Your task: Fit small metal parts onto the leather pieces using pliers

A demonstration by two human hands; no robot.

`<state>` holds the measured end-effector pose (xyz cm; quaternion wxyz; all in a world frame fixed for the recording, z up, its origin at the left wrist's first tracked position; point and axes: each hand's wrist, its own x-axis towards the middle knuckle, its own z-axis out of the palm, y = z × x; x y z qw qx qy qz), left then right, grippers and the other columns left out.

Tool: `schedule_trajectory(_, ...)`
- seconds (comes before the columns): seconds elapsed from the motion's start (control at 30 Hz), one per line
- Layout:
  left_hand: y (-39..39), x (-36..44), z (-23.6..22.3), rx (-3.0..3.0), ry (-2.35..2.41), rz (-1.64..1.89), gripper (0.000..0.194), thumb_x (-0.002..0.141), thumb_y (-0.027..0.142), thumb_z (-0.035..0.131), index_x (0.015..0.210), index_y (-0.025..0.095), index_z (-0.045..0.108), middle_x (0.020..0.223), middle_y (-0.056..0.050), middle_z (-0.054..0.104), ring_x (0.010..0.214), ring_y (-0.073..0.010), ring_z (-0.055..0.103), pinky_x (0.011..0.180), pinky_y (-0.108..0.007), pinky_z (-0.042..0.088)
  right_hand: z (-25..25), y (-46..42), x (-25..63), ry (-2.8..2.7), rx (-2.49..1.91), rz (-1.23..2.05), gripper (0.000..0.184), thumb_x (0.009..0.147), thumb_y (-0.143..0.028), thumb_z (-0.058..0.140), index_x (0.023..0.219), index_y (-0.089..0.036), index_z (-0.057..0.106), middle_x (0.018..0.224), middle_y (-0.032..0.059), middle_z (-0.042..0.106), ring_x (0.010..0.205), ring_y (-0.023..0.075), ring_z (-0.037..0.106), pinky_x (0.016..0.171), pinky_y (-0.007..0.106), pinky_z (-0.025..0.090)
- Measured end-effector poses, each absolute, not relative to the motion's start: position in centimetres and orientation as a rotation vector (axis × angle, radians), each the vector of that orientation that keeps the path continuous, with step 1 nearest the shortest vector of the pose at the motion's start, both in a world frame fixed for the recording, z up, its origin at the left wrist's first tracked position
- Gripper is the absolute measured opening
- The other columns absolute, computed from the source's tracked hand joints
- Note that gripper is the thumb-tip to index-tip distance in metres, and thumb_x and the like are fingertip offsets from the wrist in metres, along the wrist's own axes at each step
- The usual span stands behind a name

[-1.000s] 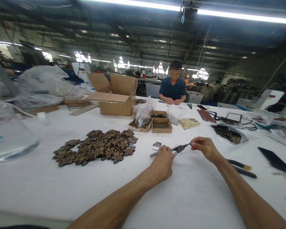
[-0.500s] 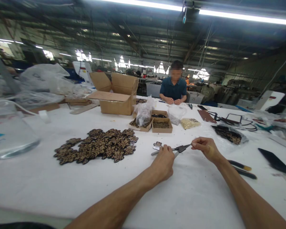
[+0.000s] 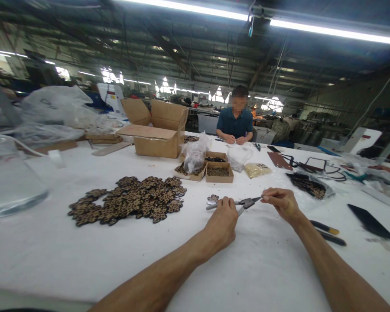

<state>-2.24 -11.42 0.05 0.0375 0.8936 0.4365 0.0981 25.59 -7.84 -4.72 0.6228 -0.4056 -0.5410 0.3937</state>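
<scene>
One pair of pliers (image 3: 247, 203), probably stiff and smooth, best gripped by its handles (image 3: 241, 210), is above the table (image 3: 263, 273) in the closed left hand (image 3: 222, 220); the right hand (image 3: 282, 203) pinches at the tip, any contents too small to tell

The single view comes from a camera worn on the person's head, above the near edge of the tabletop (image 3: 117, 264). It faces forward to the far edge, tipped slightly down, wide enough to take in a ceiling lamp (image 3: 338, 32). The left forearm (image 3: 162, 271) and right forearm (image 3: 329, 260) enter from below; the left hand's grip (image 3: 221, 223) and right hand's grip (image 3: 282, 204) are fairly near the camera, a co-worker (image 3: 234, 122) at the far edge well away.
</scene>
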Motion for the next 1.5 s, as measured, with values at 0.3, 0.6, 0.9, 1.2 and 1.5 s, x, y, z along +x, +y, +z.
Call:
schedule_trajectory(0.3, -11.6, -2.2, 0.3, 2.708, 1.317, 0.276, 0.062, 0.063, 0.005, 0.057, 0.125, 0.009, 0.052, 0.125, -0.019, 0.051, 0.115, -0.0301, 0.046, 0.105, -0.044, 0.043, -4.6, -8.0, 25.8, -1.218, -0.925, 0.949, 0.016, 0.065, -0.032, 0.092, 0.072, -0.021, 0.082, 0.086, 0.0078, 0.075, 0.081, 0.0242, 0.067, 0.074, 0.041, 0.059)
schedule_trajectory(0.6, -11.3, -2.1, -0.7, 2.727, 1.311, 0.396, 0.067, 0.061, 0.004, 0.058, 0.128, 0.005, 0.048, 0.126, -0.019, 0.048, 0.117, -0.0296, 0.044, 0.105, -0.041, 0.043, -4.3, -8.1, 25.8, -1.219, -0.948, 0.929, 0.018, 0.062, -0.032, 0.093, 0.072, -0.021, 0.082, 0.084, 0.0083, 0.077, 0.078, 0.0243, 0.068, 0.072, 0.040, 0.060)
schedule_trajectory(0.9, -11.3, -2.0, -1.5, 2.767, 1.405, 0.445, 0.070, 0.061, -0.001, 0.054, 0.130, 0.007, 0.047, 0.127, -0.018, 0.046, 0.118, -0.0301, 0.041, 0.103, -0.043, 0.043, -4.2, -8.1, 25.8, -1.224, -0.978, 0.883, 0.023, 0.063, -0.032, 0.093, 0.080, -0.021, 0.083, 0.084, 0.0086, 0.078, 0.075, 0.0258, 0.071, 0.074, 0.043, 0.060)
schedule_trajectory(1.2, -11.4, -1.7, -1.8, 2.768, 1.428, 0.561, 0.079, 0.066, -0.005, 0.050, 0.142, 0.007, 0.035, 0.132, -0.019, 0.043, 0.124, -0.0310, 0.039, 0.100, -0.044, 0.046, -3.5, -8.6, 25.8, -1.253, -0.944, 0.832, 0.022, 0.063, -0.029, 0.093, 0.082, -0.023, 0.082, 0.087, 0.0077, 0.079, 0.078, 0.0260, 0.072, 0.075, 0.042, 0.057)
schedule_trajectory(1.5, -11.5, -1.8, -1.7, 2.841, 1.446, 0.634, 0.083, 0.067, -0.007, 0.049, 0.146, 0.010, 0.030, 0.135, -0.020, 0.045, 0.125, -0.0322, 0.040, 0.096, -0.044, 0.050, -3.2, -8.7, 26.0, -1.228, -0.936, 0.871, 0.027, 0.061, -0.028, 0.094, 0.084, -0.023, 0.082, 0.089, 0.0078, 0.079, 0.078, 0.0268, 0.073, 0.075, 0.042, 0.059)
